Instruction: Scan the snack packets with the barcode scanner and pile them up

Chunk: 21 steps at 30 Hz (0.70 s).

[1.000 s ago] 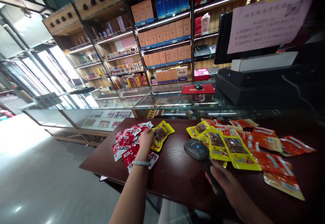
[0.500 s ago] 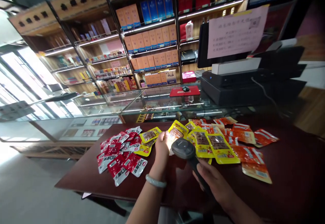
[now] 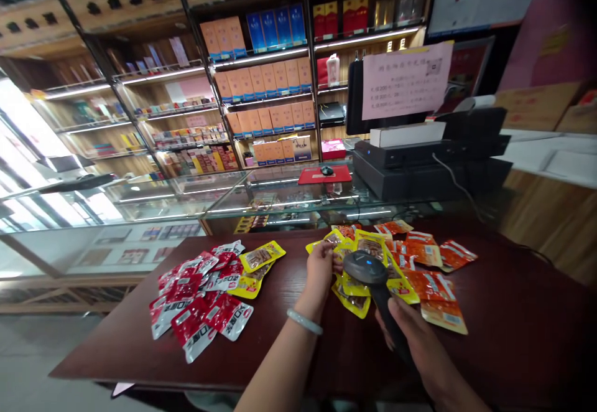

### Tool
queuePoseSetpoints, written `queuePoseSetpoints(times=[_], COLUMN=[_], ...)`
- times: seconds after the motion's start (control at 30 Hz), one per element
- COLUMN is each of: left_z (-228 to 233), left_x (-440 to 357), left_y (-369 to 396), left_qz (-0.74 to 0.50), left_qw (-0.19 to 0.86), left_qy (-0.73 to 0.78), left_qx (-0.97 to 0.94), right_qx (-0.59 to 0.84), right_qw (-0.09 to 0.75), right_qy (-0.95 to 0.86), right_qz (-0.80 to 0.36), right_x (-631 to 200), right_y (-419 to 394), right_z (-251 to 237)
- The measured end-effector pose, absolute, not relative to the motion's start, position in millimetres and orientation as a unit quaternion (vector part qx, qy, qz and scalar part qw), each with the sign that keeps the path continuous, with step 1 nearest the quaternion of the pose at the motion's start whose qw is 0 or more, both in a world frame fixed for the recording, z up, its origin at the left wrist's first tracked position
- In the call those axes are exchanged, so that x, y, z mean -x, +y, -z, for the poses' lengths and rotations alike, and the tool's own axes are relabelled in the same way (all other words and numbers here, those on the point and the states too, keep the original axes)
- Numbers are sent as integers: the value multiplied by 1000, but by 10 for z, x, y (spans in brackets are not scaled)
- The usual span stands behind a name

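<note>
My right hand point(image 3: 413, 337) grips the handle of a black barcode scanner point(image 3: 368, 272), its head held over the yellow snack packets point(image 3: 354, 297) in the middle of the dark wooden table point(image 3: 289, 337). My left hand point(image 3: 321, 262) reaches into that yellow pile and touches a packet; a pale bangle sits on the wrist. To the left lies a heap of red and white packets point(image 3: 200, 303) with a couple of yellow packets point(image 3: 261, 256) on top. Orange packets point(image 3: 433, 275) spread out to the right.
A black cash register with a screen and a pink notice point(image 3: 420, 144) stands behind the table at the right. Glass display counters point(image 3: 224, 197) run behind and to the left. Shelves of boxed goods point(image 3: 265, 82) line the back wall.
My left hand left the yellow packet on the red heap and moved right to the yellow pile by the scanner. The view has swung to the right; the scanner stays in my right hand.
</note>
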<state>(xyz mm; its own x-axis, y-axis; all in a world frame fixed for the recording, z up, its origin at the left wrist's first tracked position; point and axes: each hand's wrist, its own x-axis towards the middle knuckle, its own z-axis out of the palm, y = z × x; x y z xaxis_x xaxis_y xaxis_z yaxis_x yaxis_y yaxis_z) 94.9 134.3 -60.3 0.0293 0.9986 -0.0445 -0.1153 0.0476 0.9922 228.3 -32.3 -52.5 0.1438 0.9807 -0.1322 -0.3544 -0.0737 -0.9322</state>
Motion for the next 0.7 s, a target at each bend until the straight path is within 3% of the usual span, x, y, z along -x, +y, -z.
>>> queuePoseSetpoints(times=[0.07, 0.23, 0.37, 0.5, 0.7], left_z=[578, 344, 178, 185, 323], left_x=[-895, -928, -1197, -1568, -1868], left_y=[1331, 1309, 1418, 1692, 2051], left_qz=[-473, -306, -214, -133, -157], left_qw=[498, 177, 33, 7, 157], left_qy=[518, 597, 592, 586, 612], left_qx=[-510, -720, -776, -799, -759], right_qx=[477, 479, 513, 501, 481], right_qw=[607, 648, 656, 660, 649], right_qy=[-306, -249, -209, -214, -230], right_qz=[-557, -537, -513, -517, -543], right_x=[-2381, -2693, -2879, -2951, -2982], right_y=[-348, -399, -452, -496, -490], right_z=[586, 719, 714, 699, 843])
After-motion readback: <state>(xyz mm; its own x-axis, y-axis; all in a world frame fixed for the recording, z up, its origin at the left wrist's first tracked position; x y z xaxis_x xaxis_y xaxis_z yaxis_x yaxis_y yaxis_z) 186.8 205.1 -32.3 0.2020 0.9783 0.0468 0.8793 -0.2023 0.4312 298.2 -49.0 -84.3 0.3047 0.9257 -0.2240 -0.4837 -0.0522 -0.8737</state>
